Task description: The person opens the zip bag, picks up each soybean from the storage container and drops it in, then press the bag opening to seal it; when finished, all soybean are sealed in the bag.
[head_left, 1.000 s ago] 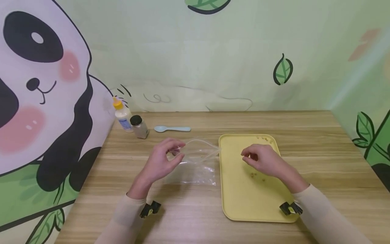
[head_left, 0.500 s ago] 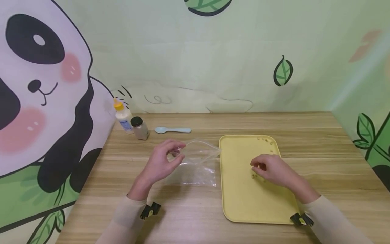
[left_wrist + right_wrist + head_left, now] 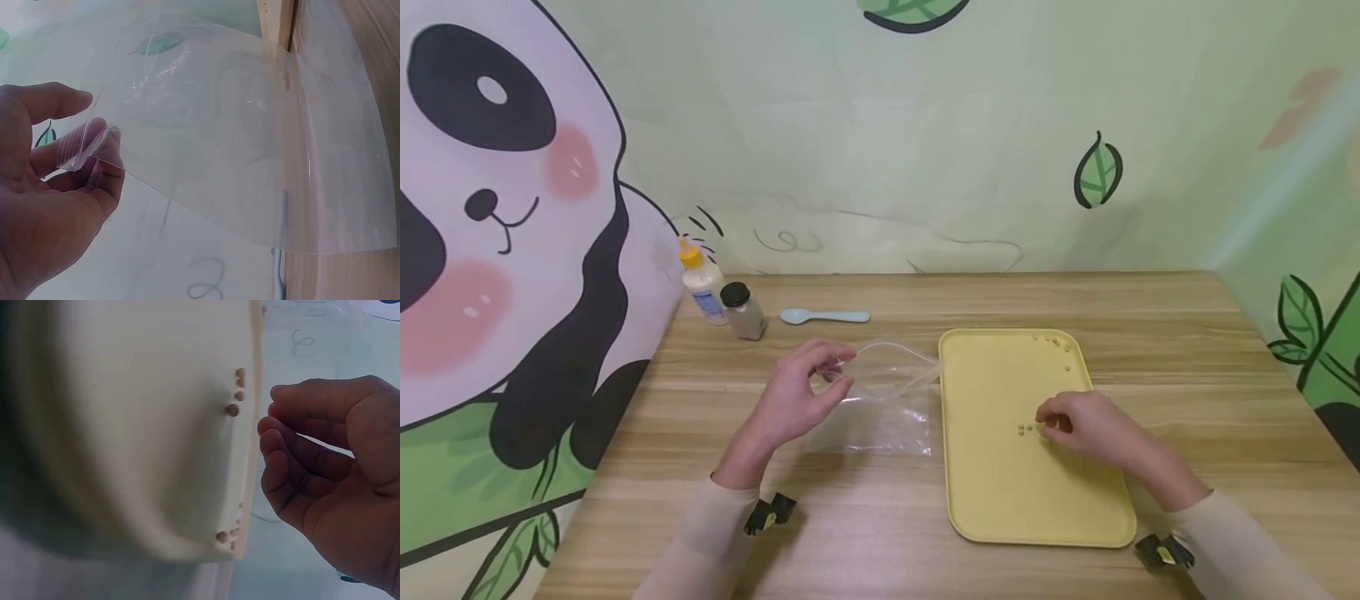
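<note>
A clear zip bag [image 3: 887,429] stands with its mouth spread, left of the yellow tray [image 3: 1000,492]. My left hand [image 3: 801,396] holds it at the left end of the mouth; in the left wrist view curled fingers grip the corner of the bag [image 3: 187,125], the thumb raised apart. Over the tray, my right hand [image 3: 1093,429] hovers with fingertips right beside a few small tan balls [image 3: 1020,429]. From the right wrist, my thumb and index tip are close together, nothing visible between them, and a small gap separates them from the nearest ball [image 3: 232,410].
More tan balls [image 3: 1057,342] lie in the tray's far right corner. Back left stand a yellow-capped bottle [image 3: 703,292] and a black-lidded jar [image 3: 745,315], with a light blue spoon [image 3: 824,317] to their right. A painted wall [image 3: 880,183] closes off the back.
My right hand has moved right and toward me across the tray, down to the middle balls, uncovering some of them. My left hand and the bag have stayed in place.
</note>
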A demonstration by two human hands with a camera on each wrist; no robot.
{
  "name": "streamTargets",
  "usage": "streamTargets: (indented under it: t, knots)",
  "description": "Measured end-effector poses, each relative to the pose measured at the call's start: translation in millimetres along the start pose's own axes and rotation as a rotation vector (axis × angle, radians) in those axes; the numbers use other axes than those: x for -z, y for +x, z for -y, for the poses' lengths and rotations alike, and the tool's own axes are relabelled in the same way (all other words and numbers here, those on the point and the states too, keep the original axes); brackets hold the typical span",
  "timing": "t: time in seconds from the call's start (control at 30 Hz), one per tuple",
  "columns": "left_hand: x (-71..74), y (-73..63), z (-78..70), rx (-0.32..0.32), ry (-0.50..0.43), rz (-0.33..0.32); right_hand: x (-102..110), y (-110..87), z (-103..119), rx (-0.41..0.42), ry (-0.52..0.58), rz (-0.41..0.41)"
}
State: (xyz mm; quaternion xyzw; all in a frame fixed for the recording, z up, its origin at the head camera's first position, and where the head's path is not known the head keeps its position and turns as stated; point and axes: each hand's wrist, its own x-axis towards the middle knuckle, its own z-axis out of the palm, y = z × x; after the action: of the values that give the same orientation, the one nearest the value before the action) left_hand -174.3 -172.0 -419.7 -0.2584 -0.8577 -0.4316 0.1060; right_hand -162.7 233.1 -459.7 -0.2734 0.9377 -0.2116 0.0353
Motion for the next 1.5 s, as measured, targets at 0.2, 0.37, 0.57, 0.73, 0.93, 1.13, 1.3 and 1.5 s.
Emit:
streamTargets:
  t: [0.2, 0.37, 0.57, 0.73, 0.93, 1.13, 1.3, 1.5]
  knots:
    - [1.7, 0.7, -0.3, 0.002, 0.004, -0.005, -6, -2.8, -4, 0.003, 0.007, 0.012]
    - [2.9, 1.2, -0.1, 0.001, 0.009, -0.006, -9, -2.7, -6, -0.007, -0.016, 0.033]
    - [3.3, 0.9, 0.5, 0.002, 0.002, 0.002, -8, -1.7, -5, 0.011, -0.02, 0.04]
    - [2.6, 0.8, 0.4, 0.005, 0.005, 0.002, -9, -2.0, -5, 0.012, -0.018, 0.043]
    - [0.9, 0.9, 0.3, 0.006, 0.009, 0.013, -11, -5.4, -5, 0.002, -0.023, 0.045]
    - [0.4, 0.0, 0.2, 0.016, 0.012, 0.017, -13, -6.7, -7, -0.008, -0.006, 0.041]
    - [0.9, -0.1, -0.4, 0.018, 0.015, 0.018, -13, -5.6, -7, -0.008, -0.001, 0.04]
    - [1.7, 0.0, -0.8, 0.02, 0.019, 0.017, -12, -4.3, -5, -0.008, -0.01, 0.032]
